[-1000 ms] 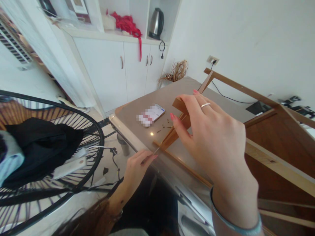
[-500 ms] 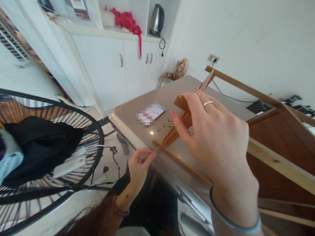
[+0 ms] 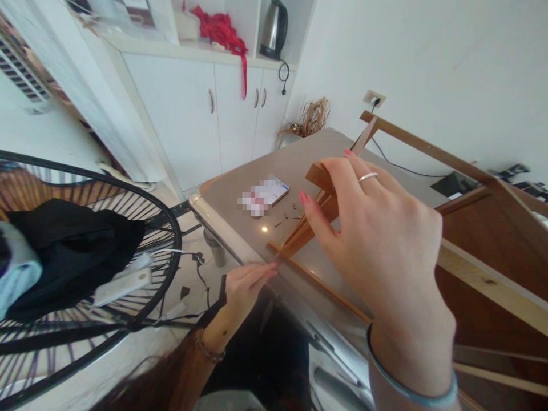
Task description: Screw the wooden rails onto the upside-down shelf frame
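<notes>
My right hand [image 3: 377, 245] is closed around the upper part of a slanted wooden strut [image 3: 306, 228], with a small wooden block [image 3: 319, 174] at its top, just above the table [image 3: 312, 151]. The strut's lower end meets a thin wooden rail [image 3: 321, 285] that runs along the table's near edge. My left hand [image 3: 248, 279] reaches up from below the edge. Its fingers are pressed together with the tips right at that joint, and whatever they pinch is hidden.
A phone [image 3: 268, 194] and several small screws [image 3: 286, 216] lie on the table behind the strut. A large wooden frame [image 3: 428, 149] stands to the right. A black wire chair [image 3: 128, 194] holding dark clothing is at the left. White cabinets [image 3: 192, 114], a kettle [image 3: 274, 28] and cables on the floor [image 3: 194, 268] lie beyond.
My left hand has risen a little and its fingertips now cover the thin metal piece that showed at the strut's lower end. My right hand keeps its grip, shifted slightly right.
</notes>
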`<state>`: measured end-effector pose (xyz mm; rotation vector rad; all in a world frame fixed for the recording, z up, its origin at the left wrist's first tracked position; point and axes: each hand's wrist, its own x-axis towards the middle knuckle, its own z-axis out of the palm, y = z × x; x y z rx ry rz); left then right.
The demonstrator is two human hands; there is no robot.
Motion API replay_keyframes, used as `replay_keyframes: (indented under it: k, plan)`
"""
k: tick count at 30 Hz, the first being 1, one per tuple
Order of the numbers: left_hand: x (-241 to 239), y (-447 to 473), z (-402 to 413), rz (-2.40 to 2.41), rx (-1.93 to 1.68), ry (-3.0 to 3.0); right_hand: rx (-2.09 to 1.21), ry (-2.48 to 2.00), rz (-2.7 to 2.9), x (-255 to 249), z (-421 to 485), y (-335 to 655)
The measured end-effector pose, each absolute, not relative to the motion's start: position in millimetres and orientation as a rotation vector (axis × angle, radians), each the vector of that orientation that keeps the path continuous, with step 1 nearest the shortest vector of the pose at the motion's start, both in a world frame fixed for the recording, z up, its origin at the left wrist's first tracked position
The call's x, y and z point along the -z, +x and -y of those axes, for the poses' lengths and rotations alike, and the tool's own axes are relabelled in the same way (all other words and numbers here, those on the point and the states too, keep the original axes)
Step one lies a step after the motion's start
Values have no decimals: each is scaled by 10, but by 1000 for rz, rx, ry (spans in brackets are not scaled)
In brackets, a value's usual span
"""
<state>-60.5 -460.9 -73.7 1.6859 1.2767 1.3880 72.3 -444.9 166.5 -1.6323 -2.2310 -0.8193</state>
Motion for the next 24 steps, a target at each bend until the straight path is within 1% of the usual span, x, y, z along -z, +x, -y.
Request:
replay_keyframes:
  k: [3,8,11,14,19,24]
  plan:
    - [665,-620,4617,-1193,-1281,1658,814,-1658,2228,-1668,4449,723]
    - [581,-595,4646,-1111,-1162,1338,837,-1647,2229,-1671,4451,719]
    - [554,-575,4675,-1018,-1177,1116,831,-1678,2227,-1675,4454,709]
    - [517,-555,4700,-1023,-1191,950,829,-1674,2222,-1678,4455,704]
    - [486,-513,4690,-1043,-1124,791,813,-1667,2221,-1676,4444,719]
    - [500,-501,4666,-1026,-1168,689,874,-1641,2218,-1667,4436,737]
